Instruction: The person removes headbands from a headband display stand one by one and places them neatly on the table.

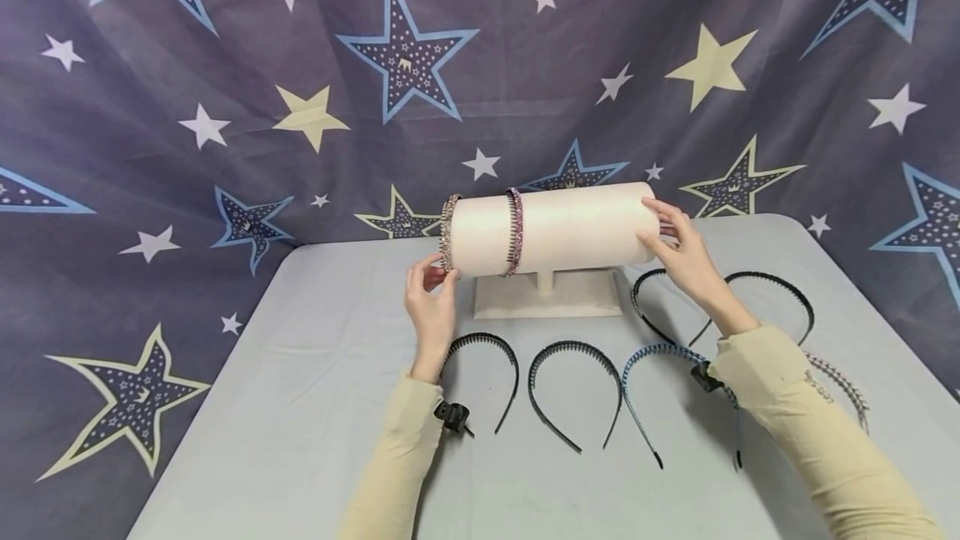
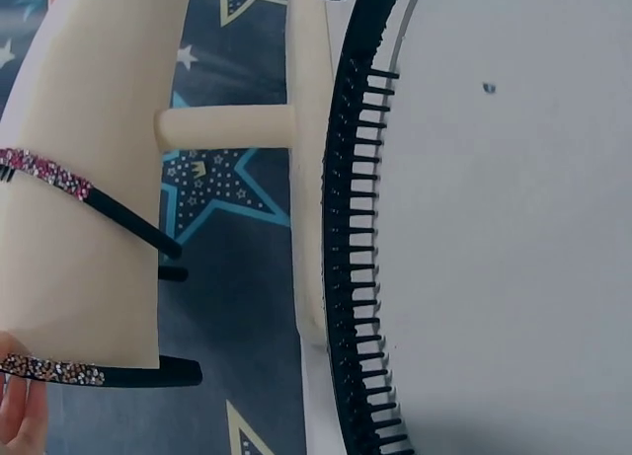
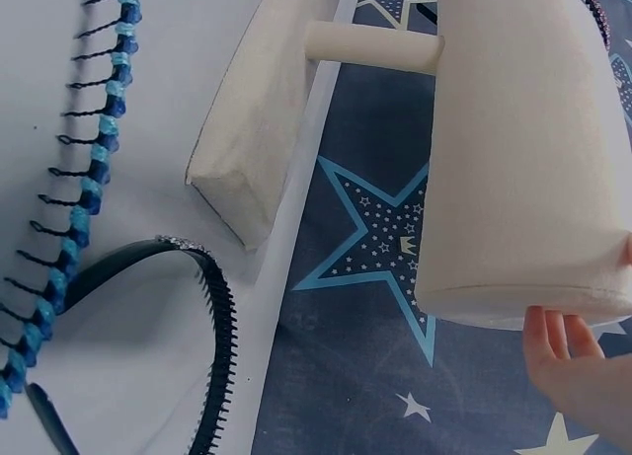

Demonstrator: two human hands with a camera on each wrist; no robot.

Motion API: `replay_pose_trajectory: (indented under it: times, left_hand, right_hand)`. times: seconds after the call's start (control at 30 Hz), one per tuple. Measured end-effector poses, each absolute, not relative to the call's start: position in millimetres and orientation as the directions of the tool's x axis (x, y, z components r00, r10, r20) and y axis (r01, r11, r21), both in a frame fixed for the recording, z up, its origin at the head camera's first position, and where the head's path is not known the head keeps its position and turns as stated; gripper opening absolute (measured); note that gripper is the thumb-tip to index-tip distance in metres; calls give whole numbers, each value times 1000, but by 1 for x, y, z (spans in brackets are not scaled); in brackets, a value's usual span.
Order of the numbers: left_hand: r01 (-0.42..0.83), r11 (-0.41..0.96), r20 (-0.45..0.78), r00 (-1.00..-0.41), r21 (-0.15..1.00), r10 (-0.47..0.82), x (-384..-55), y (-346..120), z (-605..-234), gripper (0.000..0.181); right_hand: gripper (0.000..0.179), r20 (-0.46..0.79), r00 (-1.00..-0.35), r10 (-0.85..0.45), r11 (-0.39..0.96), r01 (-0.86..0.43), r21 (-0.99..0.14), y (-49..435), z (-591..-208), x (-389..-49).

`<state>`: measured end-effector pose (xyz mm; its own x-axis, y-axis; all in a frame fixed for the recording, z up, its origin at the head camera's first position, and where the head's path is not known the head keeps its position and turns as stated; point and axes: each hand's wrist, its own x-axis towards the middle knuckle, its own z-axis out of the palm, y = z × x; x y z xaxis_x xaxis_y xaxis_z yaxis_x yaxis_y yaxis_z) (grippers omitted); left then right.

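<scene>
A cream padded headband display stand (image 1: pixel 585 227) has its roll lying level on a short post and flat base. On the roll's left end is a headband with pale sparkling stones (image 1: pixel 447 232); my left hand (image 1: pixel 431 307) pinches it there, fingertips (image 2: pixel 38 394) right at its band. A headband with pink stones (image 1: pixel 515 232) sits further in on the roll. At the other end, my right hand (image 1: pixel 682 252) grips the roll's edge, thumb on the front and fingers (image 3: pixel 558 332) over the end face.
On the grey table (image 1: pixel 300 407) lie a black headband (image 1: pixel 517 365), another black toothed headband (image 1: pixel 532 382), a blue headband (image 1: pixel 630 398), a beaded one (image 1: pixel 847 382) partly under the right sleeve, and dark ones (image 1: pixel 795 290) behind the right forearm. A star-patterned curtain (image 1: pixel 480 23) hangs behind.
</scene>
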<state>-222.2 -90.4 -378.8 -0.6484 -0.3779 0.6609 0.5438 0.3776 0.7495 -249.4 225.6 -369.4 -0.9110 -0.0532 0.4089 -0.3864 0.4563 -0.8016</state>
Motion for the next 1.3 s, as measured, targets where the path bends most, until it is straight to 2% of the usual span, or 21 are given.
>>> replay_pose_trajectory:
  times: [0.63, 0.77, 1.0, 1.3]
  left_hand:
    - [521, 324, 613, -676, 790, -409, -226, -101, -380, 25]
    - [513, 284, 586, -693, 810, -419, -228, -102, -381, 26]
    - [473, 262, 540, -717, 841, -441, -248, -113, -403, 27]
    - [453, 222, 502, -731, 864, -462, -236, -110, -382, 27]
  right_hand:
    - [48, 403, -913, -60, 443, -386, -809, 224, -367, -249]
    - [47, 405, -912, -67, 436, -392, -810, 217, -353, -237]
    - [46, 405, -912, -66, 440, -391, -809, 210, -342, -226]
    - [48, 399, -915, -61, 457, -381, -804, 222, -361, -244]
